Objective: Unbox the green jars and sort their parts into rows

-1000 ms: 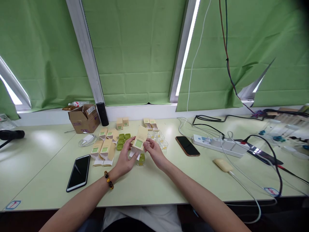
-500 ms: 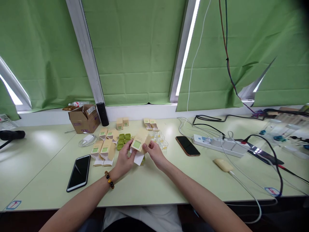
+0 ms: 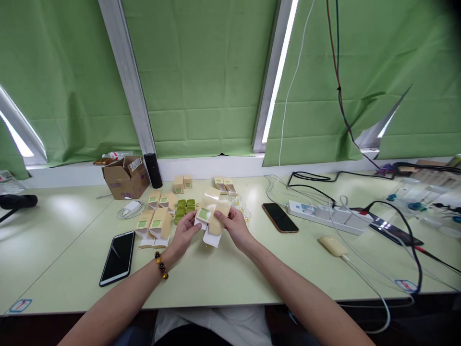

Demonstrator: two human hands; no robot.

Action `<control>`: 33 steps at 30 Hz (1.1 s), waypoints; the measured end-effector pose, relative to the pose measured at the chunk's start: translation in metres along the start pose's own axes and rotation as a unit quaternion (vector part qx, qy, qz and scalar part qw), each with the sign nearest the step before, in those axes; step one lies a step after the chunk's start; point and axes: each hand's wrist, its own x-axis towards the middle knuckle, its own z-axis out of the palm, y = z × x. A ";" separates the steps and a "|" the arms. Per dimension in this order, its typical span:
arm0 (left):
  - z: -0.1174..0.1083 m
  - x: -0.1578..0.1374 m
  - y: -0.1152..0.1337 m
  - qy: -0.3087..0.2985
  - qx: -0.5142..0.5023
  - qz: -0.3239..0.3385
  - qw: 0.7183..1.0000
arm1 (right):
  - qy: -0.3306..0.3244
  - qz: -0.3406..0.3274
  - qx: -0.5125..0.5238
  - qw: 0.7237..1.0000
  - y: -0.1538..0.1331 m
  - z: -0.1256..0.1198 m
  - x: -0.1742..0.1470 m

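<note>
Between my two hands is a small cream paper box (image 3: 219, 220) with a green window, partly unfolded, its white inner flaps hanging down. My left hand (image 3: 183, 235) pinches its left edge beside the window, a beaded bracelet on that wrist. On the other side my right hand (image 3: 236, 228) grips the broad cream panel, thumb on top. Just behind my left hand are several green square containers (image 3: 185, 207). Clear plastic pieces (image 3: 246, 214) sit behind my right hand, partly hidden. More cream boxes (image 3: 160, 226) with open white flaps stand to the left.
Two smaller boxes (image 3: 179, 185) and another open pair (image 3: 224, 185) stand farther back. A large phone (image 3: 117, 258) lies left, a second phone (image 3: 280, 217) right, near a power strip (image 3: 326, 217) with cables. A cardboard box (image 3: 126, 180) and black cylinder (image 3: 153, 170) stand back left.
The paper box has opened out: its right panel has spread away from the window side and turned toward me. My hands have moved slightly apart.
</note>
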 end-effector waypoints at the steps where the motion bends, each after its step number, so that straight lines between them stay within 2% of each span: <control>1: -0.001 0.000 0.000 -0.007 0.004 -0.001 1.000 | 0.007 -0.009 0.000 1.000 -0.001 0.000 0.000; 5: -0.002 -0.001 0.002 -0.005 0.080 -0.015 0.997 | 0.034 -0.018 -0.010 0.999 -0.002 -0.001 -0.001; 9: -0.002 0.000 0.003 0.005 0.137 -0.036 0.990 | 0.033 -0.003 -0.016 0.999 -0.003 -0.002 -0.001; 14: 0.000 0.001 0.006 0.022 0.077 -0.048 0.996 | 0.016 -0.008 -0.011 1.000 -0.002 0.000 -0.001; 17: -0.001 0.003 0.006 0.060 0.051 -0.043 0.996 | -0.037 -0.013 0.014 0.999 -0.001 0.001 -0.002; 20: -0.003 0.005 0.004 0.097 0.031 -0.037 0.994 | -0.068 -0.025 -0.010 0.997 0.001 0.000 -0.002; 23: -0.003 0.005 0.002 0.103 0.016 -0.041 0.994 | -0.036 -0.051 -0.063 0.996 0.005 -0.002 -0.001; 27: -0.002 0.004 0.001 0.081 0.009 -0.054 0.995 | -0.003 -0.069 -0.089 0.994 0.008 -0.006 0.001; 33: -0.004 0.003 0.004 0.078 0.014 -0.042 0.996 | -0.002 -0.062 -0.102 0.993 0.008 -0.005 0.001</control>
